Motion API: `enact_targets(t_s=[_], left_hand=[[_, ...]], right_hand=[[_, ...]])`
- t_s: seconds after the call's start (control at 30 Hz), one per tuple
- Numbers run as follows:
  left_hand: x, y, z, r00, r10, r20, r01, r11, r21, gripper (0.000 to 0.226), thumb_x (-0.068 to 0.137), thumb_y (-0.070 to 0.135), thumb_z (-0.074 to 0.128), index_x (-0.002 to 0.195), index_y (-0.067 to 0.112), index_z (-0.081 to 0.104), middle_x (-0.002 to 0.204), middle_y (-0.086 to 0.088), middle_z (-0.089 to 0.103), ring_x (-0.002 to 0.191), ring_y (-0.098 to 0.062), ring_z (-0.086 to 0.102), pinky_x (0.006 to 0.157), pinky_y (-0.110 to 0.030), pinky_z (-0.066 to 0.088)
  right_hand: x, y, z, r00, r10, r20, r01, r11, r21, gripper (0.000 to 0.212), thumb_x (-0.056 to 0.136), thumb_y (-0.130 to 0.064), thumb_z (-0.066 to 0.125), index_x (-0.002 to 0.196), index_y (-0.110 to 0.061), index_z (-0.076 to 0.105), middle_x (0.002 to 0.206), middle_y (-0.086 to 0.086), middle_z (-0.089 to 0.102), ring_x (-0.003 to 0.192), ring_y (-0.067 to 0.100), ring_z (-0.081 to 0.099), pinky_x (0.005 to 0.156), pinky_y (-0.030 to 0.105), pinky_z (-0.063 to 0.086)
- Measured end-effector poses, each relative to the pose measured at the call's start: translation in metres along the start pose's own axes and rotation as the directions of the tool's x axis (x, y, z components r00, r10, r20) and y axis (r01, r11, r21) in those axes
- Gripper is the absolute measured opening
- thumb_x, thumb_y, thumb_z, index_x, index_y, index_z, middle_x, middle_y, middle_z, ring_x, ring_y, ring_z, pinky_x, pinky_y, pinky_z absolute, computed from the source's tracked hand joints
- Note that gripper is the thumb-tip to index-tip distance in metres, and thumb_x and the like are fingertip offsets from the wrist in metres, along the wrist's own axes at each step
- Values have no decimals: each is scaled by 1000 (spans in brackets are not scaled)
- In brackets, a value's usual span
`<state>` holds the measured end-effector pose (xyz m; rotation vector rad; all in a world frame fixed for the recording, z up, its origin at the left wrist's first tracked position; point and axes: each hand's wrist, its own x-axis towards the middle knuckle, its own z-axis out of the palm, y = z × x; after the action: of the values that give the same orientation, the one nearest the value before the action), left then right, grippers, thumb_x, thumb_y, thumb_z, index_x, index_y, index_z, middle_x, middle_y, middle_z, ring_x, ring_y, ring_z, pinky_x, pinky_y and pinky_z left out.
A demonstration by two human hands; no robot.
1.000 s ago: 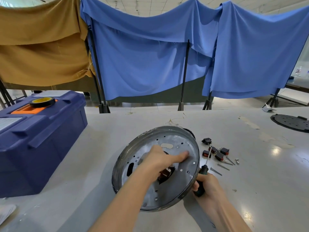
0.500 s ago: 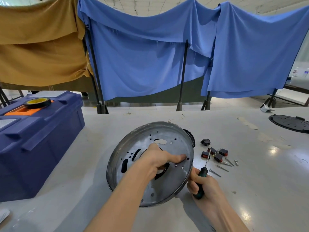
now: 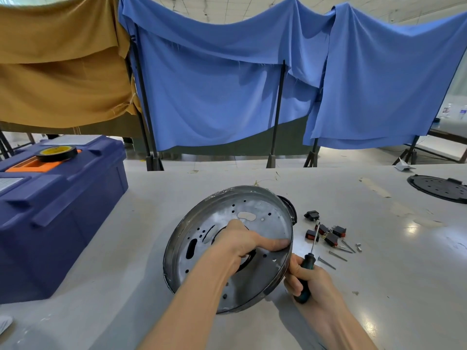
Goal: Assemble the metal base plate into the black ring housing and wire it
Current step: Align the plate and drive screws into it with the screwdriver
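Note:
The round metal base plate (image 3: 255, 210), full of punched holes, sits tilted toward me inside the black ring housing (image 3: 290, 209), whose black edge shows at the upper right. My left hand (image 3: 242, 242) grips the plate through its centre hole, thumb pressed flat toward the right rim. My right hand (image 3: 304, 279) holds a green-and-black screwdriver (image 3: 309, 263) just outside the lower right rim, its shaft pointing up and away.
Black and red rocker switches (image 3: 326, 233) and several loose screws (image 3: 338, 253) lie right of the housing. A blue toolbox (image 3: 58, 210) with a tape roll (image 3: 56, 152) stands at left. A black round cover (image 3: 441, 188) lies far right. Blue and tan cloths hang behind.
The plate and housing have turned a little under my left hand, its slots shifting round. My right hand with the screwdriver has stayed by the lower right rim.

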<state>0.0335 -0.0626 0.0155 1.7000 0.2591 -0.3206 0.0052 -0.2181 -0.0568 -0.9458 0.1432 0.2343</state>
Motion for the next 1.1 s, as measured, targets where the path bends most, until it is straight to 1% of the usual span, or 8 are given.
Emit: enact_targets(t_s=[0.07, 0.17, 0.23, 0.37, 0.53, 0.67, 0.83, 1.1], left_hand=[[-2, 3, 2, 1000, -15, -4, 15, 1000, 0, 77, 31, 37, 98, 92, 11, 59, 60, 9, 70, 78, -7, 55, 42, -14, 43], [-2, 6, 3, 1000, -19, -14, 19, 1000, 6, 109, 16, 46, 93, 109, 8, 52, 69, 5, 67, 82, -10, 51, 63, -24, 43], [-1, 5, 4, 1000, -22, -20, 22, 1000, -3, 113, 20, 45, 96, 116, 9, 48, 68, 6, 64, 87, -15, 50, 73, -30, 43], [1, 5, 9, 999, -25, -48, 22, 998, -52, 76, 49, 29, 98, 98, 18, 42, 84, 7, 50, 74, -5, 43, 50, -19, 36], [-2, 3, 5, 994, -53, -97, 49, 998, -47, 73, 56, 24, 96, 102, 16, 39, 83, 6, 46, 70, -7, 42, 40, -16, 35], [-3, -6, -5, 987, -84, -138, 82, 996, -14, 82, 55, 20, 96, 108, 15, 33, 85, 7, 42, 84, -16, 45, 56, -24, 40], [-4, -16, -15, 972, -131, -192, 147, 987, 68, 89, 49, 20, 99, 118, 8, 44, 104, -5, 55, 103, -27, 52, 94, -40, 51], [-6, -11, -18, 971, -197, -134, 218, 963, 157, 98, 63, 25, 92, 143, 7, 37, 140, -16, 51, 131, -29, 46, 107, -40, 42]], right_hand=[[-1, -1, 0, 1000, 6, -5, -6, 1000, 3, 23, 78, -4, 58, 55, -6, 61, 41, 6, 34, 35, 14, 28, 36, 22, 29], [-1, -2, 2, 1000, 13, -1, -13, 1000, -3, 24, 76, -4, 58, 53, -6, 62, 41, 6, 35, 35, 15, 29, 37, 22, 29], [-1, -2, 3, 1000, 22, -20, -22, 1000, 8, 23, 78, -3, 58, 56, -5, 62, 42, 7, 36, 35, 15, 29, 36, 23, 30], [1, -2, 4, 992, 39, -120, -40, 999, -5, 21, 91, 2, 53, 71, -1, 55, 44, 7, 38, 37, 15, 31, 41, 25, 29], [-2, -3, 16, 962, 58, -266, -83, 993, -84, 9, 89, 12, 56, 96, 12, 61, 55, 9, 50, 34, 14, 40, 33, 24, 33], [-5, -2, 26, 949, 152, -278, -198, 969, -145, 13, 89, 18, 49, 85, 11, 59, 53, 11, 60, 33, 15, 45, 31, 20, 35], [-6, -9, 33, 931, 299, -209, -348, 897, -271, 25, 93, 14, 45, 74, 6, 58, 54, 14, 61, 34, 19, 49, 33, 19, 38], [-4, -23, 38, 885, 428, -182, -464, 785, -410, 23, 98, 5, 44, 84, 3, 62, 62, 17, 64, 37, 23, 56, 33, 20, 41]])
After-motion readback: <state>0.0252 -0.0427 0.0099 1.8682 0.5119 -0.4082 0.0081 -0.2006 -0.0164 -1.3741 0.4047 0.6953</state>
